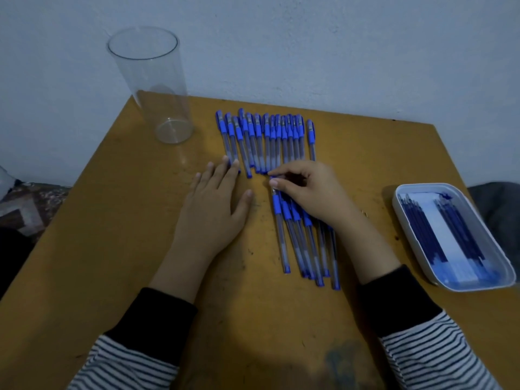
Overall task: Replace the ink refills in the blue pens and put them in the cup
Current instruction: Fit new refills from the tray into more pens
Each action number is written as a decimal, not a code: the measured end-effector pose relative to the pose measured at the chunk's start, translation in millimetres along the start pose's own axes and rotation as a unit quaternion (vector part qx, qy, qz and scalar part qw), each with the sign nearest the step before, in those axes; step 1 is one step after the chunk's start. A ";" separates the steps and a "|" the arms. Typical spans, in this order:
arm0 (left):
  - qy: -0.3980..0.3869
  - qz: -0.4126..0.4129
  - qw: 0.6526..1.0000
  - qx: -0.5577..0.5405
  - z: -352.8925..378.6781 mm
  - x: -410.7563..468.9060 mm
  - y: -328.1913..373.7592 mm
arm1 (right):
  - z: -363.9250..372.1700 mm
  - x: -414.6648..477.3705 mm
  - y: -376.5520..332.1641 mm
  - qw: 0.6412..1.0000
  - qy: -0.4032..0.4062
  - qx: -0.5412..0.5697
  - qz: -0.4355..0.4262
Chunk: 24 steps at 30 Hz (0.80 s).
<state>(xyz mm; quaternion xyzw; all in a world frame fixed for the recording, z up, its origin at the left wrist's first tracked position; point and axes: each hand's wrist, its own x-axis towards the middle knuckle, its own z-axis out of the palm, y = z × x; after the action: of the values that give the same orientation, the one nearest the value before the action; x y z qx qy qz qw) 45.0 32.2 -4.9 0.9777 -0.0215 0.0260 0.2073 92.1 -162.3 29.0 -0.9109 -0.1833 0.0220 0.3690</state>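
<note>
Several blue capped pens [264, 139] lie in a row at the far middle of the table. A second bunch of blue pens [304, 243] lies nearer, fanned out under my right hand [306, 190]. That hand rests on the bunch, its fingers curled over the cap ends; whether it grips one pen is unclear. My left hand [213, 206] lies flat and open on the table, fingertips touching the near ends of the leftmost pens in the far row. A tall clear cup [157, 88] stands empty at the far left corner. A white tray [405, 220] at the right holds several dark blue refills [447, 235].
The yellow-brown table [112, 235] is scuffed and ends against a pale wall behind. Its left edge drops to a patterned cloth [25, 204]. My striped sleeves with black cuffs lie over the near part of the table.
</note>
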 end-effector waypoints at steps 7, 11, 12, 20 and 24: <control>0.001 0.002 1.000 -0.011 -1.9 -0.9 1.5 | 1.6 -0.3 -4.8 0.997 -0.004 -0.064 -0.036; -0.003 0.004 1.000 -0.017 -3.0 -0.7 1.1 | -3.2 -0.1 -3.6 0.997 0.021 -0.054 -0.045; -0.002 0.005 1.000 -0.025 -3.3 -0.6 0.4 | -6.2 0.4 -1.8 0.998 0.037 -0.034 -0.041; 0.048 0.040 0.987 -0.148 -5.7 23.6 7.1 | -26.6 6.4 24.8 0.974 0.183 0.094 0.098; 0.028 0.051 0.988 -0.143 -5.1 40.3 13.1 | -26.3 6.5 33.6 0.971 0.176 0.086 0.135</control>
<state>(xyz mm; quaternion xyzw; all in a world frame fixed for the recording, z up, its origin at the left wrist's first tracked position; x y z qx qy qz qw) 84.3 21.0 7.5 0.9346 -0.0690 0.0604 0.3437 113.5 -199.7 25.8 -0.8818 0.0115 -0.0737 0.4657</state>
